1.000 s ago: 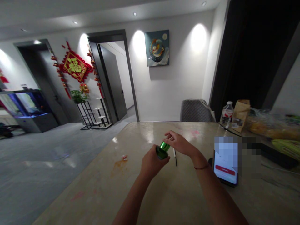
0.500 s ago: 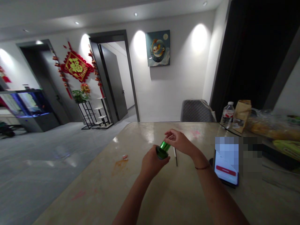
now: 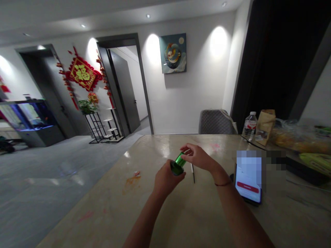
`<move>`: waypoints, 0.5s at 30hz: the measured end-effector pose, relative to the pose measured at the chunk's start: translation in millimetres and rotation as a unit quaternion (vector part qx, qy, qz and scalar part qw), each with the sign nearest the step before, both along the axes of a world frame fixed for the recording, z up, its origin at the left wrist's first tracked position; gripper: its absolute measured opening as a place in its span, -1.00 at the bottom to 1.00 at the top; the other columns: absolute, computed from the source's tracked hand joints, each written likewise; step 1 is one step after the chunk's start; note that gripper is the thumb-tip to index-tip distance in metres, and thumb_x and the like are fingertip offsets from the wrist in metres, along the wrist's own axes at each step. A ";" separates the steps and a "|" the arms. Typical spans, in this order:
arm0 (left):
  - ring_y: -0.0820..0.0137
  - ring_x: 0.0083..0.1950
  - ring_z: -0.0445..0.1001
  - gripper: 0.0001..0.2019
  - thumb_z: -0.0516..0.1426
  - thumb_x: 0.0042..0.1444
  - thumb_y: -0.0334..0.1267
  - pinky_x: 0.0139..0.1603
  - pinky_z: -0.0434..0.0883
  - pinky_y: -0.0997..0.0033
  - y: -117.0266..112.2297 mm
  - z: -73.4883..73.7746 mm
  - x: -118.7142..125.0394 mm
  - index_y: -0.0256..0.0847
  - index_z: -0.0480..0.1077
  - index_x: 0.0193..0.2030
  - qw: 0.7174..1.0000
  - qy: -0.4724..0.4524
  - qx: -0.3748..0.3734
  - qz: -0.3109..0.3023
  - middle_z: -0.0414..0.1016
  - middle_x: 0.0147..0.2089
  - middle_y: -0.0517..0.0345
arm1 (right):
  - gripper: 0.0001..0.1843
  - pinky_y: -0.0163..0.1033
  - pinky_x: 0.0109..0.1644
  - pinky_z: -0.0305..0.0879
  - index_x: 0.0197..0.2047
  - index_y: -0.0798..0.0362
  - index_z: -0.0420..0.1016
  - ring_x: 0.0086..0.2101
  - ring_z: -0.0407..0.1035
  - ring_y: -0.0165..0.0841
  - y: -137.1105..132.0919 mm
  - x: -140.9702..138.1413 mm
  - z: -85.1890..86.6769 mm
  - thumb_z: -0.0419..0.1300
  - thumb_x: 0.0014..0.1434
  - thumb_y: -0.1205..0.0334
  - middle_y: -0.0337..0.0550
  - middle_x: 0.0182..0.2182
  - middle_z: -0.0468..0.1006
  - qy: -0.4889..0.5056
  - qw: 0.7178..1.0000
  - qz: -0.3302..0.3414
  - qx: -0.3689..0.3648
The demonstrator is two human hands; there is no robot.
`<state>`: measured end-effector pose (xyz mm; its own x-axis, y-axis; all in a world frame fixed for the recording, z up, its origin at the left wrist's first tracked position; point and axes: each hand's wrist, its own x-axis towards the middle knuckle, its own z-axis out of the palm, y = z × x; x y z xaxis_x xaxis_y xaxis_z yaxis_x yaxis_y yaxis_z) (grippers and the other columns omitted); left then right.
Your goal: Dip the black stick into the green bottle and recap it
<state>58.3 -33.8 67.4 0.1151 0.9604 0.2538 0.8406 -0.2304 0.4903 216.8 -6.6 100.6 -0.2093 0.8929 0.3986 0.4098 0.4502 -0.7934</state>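
My left hand (image 3: 167,179) is closed around the wide, dark green, round part (image 3: 177,168) of a small green object, tilted above the table. Out of that part rises a narrower shiny green cylinder (image 3: 180,159). My right hand (image 3: 195,156) has its thumb and fingers at the top of this cylinder, closed about it, the other fingers loosely bent. Whether the two green parts are joined or separate I cannot tell. On the table behind the hands lies a thin stick, white at one end and black at the other (image 3: 192,174).
A phone (image 3: 248,186) with a lit screen stands at the right. Beyond it are a water bottle (image 3: 250,126), a brown paper bag (image 3: 265,127) and plastic bags (image 3: 292,137). An orange stain (image 3: 131,182) marks the table (image 3: 103,213); a grey chair (image 3: 217,122) stands behind.
The view has shifted slightly. Both hands keep their places on the green object; the right hand's fingers have moved a little at the shiny cylinder.
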 end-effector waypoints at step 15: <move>0.36 -0.29 0.44 -0.60 0.17 -0.21 0.03 -0.43 0.15 0.51 0.6 -0.5 0.2 -0.12 0.23 -0.25 1.000 0.015 0.003 0.004 0.47 -0.32 0.19 | -0.74 -0.29 -0.27 0.28 -0.24 0.12 0.45 -0.38 0.36 -0.39 0.6 1.1 -2.1 0.11 0.02 0.17 -0.11 -0.38 0.50 -0.067 0.998 -0.021 0.002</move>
